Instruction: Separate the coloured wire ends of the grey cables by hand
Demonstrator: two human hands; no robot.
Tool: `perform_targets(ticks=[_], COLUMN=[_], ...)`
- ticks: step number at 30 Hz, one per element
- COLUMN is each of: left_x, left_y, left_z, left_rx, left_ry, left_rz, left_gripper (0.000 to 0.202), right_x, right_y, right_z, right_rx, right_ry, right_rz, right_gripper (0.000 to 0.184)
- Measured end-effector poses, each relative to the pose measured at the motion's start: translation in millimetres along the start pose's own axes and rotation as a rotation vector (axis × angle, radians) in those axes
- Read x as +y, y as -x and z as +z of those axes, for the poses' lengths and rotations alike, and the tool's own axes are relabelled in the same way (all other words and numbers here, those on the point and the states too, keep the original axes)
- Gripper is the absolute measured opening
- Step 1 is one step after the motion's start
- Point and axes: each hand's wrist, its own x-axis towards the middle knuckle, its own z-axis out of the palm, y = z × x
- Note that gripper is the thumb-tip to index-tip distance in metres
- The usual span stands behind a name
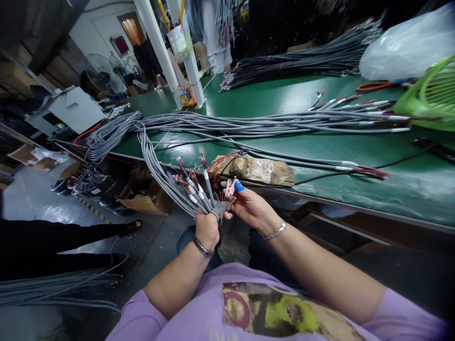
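Note:
My left hand [208, 227] is closed round the end of a grey cable, with grey tape or jacket showing at its thumb. Beside that hand, several grey cables [156, 168] with white-sleeved ends and fanned coloured wires hang over the table edge. My right hand [254, 208], with a blue cover [239, 186] on one fingertip, pinches close to a small pale pink-white piece [230, 188], perhaps a connector. Thin red and green wires show between the two hands. Just beyond them a wooden block [263, 170] wrapped in clear tape sits at the table edge.
Long grey cables [220, 124] lie across the green table [277, 94]. Behind are a dark cable bundle [302, 59], a white plastic bag [408, 45] and a green basket [428, 97]. A white post [156, 47] rises from the table. Another person's legs [64, 237] are at left.

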Motion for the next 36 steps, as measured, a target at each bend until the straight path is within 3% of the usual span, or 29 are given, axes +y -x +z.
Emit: perform_targets(ticks=[5, 7, 10, 13, 18, 26, 32, 36], left_x=[2, 1, -3, -5, -2, -3, -2, -4], left_y=[4, 7, 11, 13, 13, 12, 11, 11], left_z=[-3.0, -5.3, -12.5, -23.3, -35.2, -28.4, -25.8, -27.2], left_rx=[-0.007, -0.007, -0.043, -0.156, -0.388, -0.194, -0.216, -0.215], left_ry=[0.006, -0.001, -0.068, -0.189, -0.336, -0.105, -0.081, -0.091], left_rz=[0.024, 0.014, 0.024, 0.048, -0.018, -0.016, 0.026, 0.031], left_gripper=[0.022, 0.024, 0.028, 0.028, 0.023, 0.018, 0.018, 0.019], right_x=[1, 4, 7, 6, 0, 2, 1, 2], right_y=[7, 14, 26, 33, 33, 29, 31, 30], right_z=[-5, -7, -6, -1, 5, -12, 3, 8], right_rx=[0.001, -0.023, -0.014, -0.058, -0.188, 0.011, -0.101, -0.077], right_ry=[-0.015, 0.079, 0.315, 0.496, 0.606, 0.466, 0.534, 0.558], right_rz=[0.098, 0.109, 0.01, -0.07, -0.022, 0.017, 0.034, -0.005], right_gripper=[0.042, 0.046, 0.037, 0.032, 0.034, 0.034, 0.033, 0.035])
